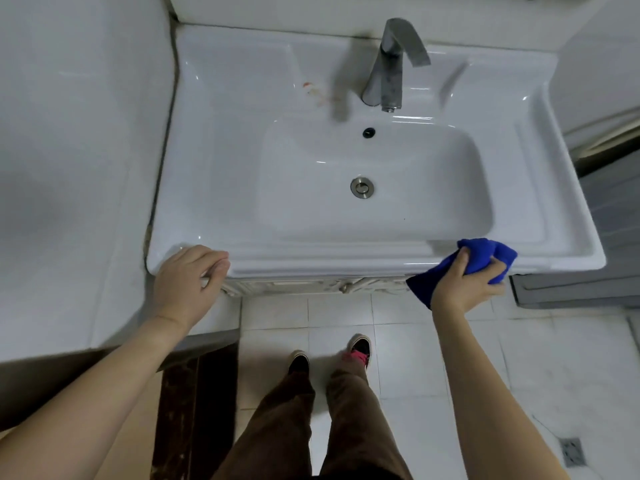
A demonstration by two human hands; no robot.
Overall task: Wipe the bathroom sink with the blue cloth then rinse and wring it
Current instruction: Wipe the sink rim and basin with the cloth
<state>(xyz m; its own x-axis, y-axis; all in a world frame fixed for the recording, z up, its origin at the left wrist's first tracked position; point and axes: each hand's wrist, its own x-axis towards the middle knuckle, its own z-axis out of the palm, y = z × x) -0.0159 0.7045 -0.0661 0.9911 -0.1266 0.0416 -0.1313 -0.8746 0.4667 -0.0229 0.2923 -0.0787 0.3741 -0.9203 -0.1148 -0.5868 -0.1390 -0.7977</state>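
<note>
A white ceramic sink (221, 188) with a rectangular basin fills the middle of the view. Its drain (362, 187) and overflow hole (369, 132) lie under a grey metal faucet (388, 77); no water runs. My right hand (465, 285) grips a bunched blue cloth (485, 254) at the sink's front right rim, with a corner of the cloth hanging below the edge. My left hand (188, 282) rests on the front left corner of the rim, fingers curled over the edge. A small reddish stain (313, 92) marks the ledge left of the faucet.
White tiled walls close in on the left (76, 133) and back. A cabinet front (311, 285) sits under the sink. My legs and shoes (329, 358) stand on the white tiled floor, with a floor drain (573, 452) at the lower right.
</note>
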